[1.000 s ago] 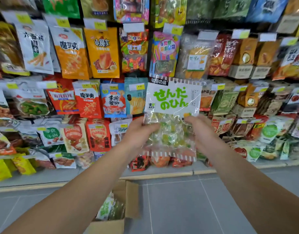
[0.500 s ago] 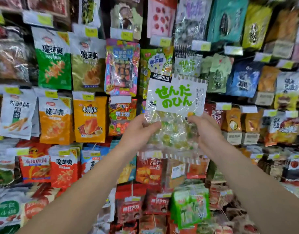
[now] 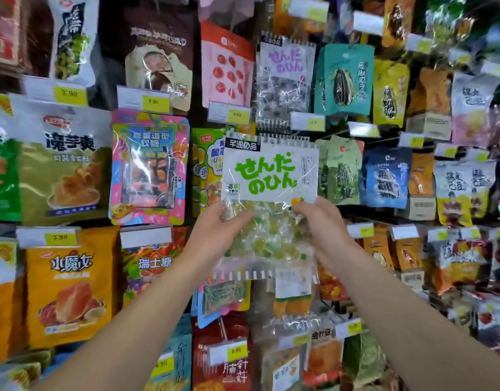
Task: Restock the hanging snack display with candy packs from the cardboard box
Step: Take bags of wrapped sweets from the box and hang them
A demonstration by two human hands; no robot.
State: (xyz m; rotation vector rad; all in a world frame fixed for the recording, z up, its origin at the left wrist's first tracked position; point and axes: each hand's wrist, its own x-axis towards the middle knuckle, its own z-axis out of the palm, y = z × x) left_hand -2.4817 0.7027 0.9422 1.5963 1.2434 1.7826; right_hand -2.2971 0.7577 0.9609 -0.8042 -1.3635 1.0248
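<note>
Against packed hanging snack display point(image 3: 147, 167), left hand point(image 3: 215, 230) and right hand point(image 3: 322, 221) pinch one green-lettered candy pack point(image 3: 271, 176).

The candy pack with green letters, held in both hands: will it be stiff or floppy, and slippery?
The candy pack is probably floppy: its clear film looks crinkled. It may be slippery, since the film shines. Left hand and right hand pinch its sides, which keeps it flat.

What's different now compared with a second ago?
The candy pack has been lifted from the lower rows to higher ones, near a matching purple-lettered pack; the cardboard box has dropped out of view. Left hand and right hand still grip its sides.
</note>
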